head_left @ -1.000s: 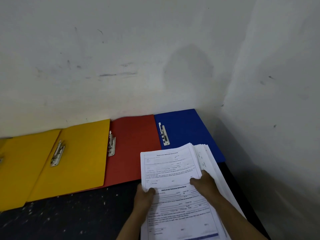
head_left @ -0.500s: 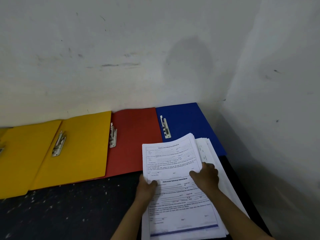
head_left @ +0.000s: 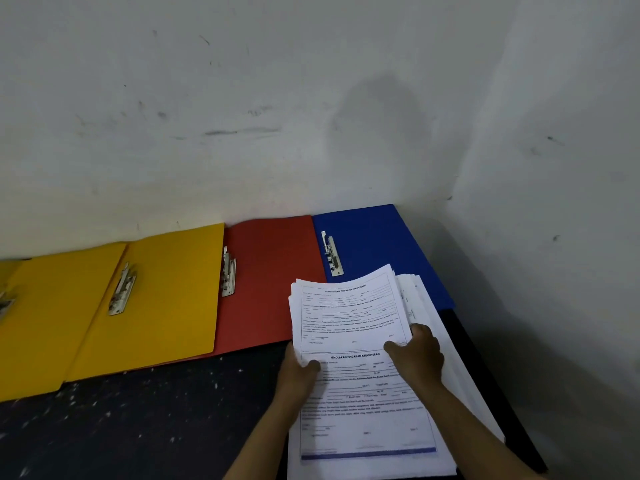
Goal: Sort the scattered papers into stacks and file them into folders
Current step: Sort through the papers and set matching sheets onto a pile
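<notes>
Nearest, a thick stack of white printed paper forms lies at the right end of the dark speckled table. The left hand pinches its left edge, thumb on top; the right hand curls over the right edge of the upper sheets. Beyond, against the scuffed white wall, four open card folders lie in a row: blue, red and two yellow. Each visible metal clip holds nothing. Judgement: papers gathered, not divided; filing not begun.

Dark speckled table with yellow, red, blue folders.
</notes>
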